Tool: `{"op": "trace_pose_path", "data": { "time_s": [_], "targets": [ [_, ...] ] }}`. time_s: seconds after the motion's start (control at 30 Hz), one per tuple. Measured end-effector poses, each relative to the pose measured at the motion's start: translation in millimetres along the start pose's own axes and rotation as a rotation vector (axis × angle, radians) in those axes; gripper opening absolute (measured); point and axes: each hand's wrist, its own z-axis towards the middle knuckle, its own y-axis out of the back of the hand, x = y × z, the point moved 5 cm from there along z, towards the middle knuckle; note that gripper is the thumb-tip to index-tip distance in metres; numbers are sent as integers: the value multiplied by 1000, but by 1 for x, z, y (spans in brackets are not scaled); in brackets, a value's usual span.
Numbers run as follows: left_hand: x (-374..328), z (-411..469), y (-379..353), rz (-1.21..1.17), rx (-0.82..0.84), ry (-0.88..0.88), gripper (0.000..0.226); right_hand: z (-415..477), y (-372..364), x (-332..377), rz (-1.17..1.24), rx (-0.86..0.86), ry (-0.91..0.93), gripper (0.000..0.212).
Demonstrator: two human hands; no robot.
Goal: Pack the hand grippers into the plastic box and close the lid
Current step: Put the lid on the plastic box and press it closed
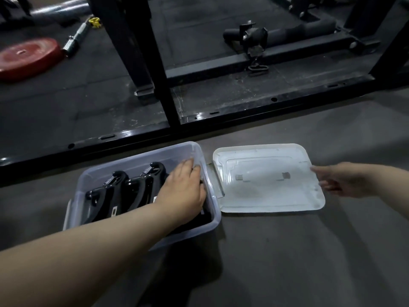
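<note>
Head view: where are the hand grippers (pixel 124 187) lying?
– In the plastic box (pixel 137 159). Your left hand (pixel 183 187) is resting inside, grip impossible to tell; your right hand (pixel 345 180) is touching the lid (pixel 265 196), grip wide.

We're scanning for writing and nothing comes up legible. Inside the plastic box (pixel 141 157), small white label patches (pixel 114 212) sit on the black hand grippers (pixel 137 185), but we find them too blurred to make out any letters or numbers.
</note>
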Motion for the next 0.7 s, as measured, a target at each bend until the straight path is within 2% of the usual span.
{"op": "trace_pose_path", "data": {
  "time_s": [0.13, 0.2, 0.23, 0.37, 0.47, 0.57, 0.63, 0.7],
  "targets": [
    [7, -14, 14, 136, -108, 109, 55, -1, -28, -6, -325, -151, 71, 29],
    [18, -18, 16, 100, -77, 207, 54, 6, -36, -9, -412, -248, 77, 53],
    [22, -20, 13, 73, -35, 243, 55, 6, -40, -10, -456, -273, 71, 57],
    [27, -26, 1, 95, 39, 209, 61, 21, -37, -14, -595, -403, 39, 51],
    [29, -26, -1, 132, 18, 166, 61, 32, -42, -14, -678, -411, 74, 33],
    [30, -26, -1, 171, -6, 140, 61, 31, -52, -14, -894, -385, 20, 23],
    [30, -26, -2, 181, -14, 126, 61, 26, -50, -11, -847, -397, 43, 17],
    [31, -26, -3, 175, -7, 128, 61, 21, -37, -4, -558, -414, 83, 17]
  ]
}}
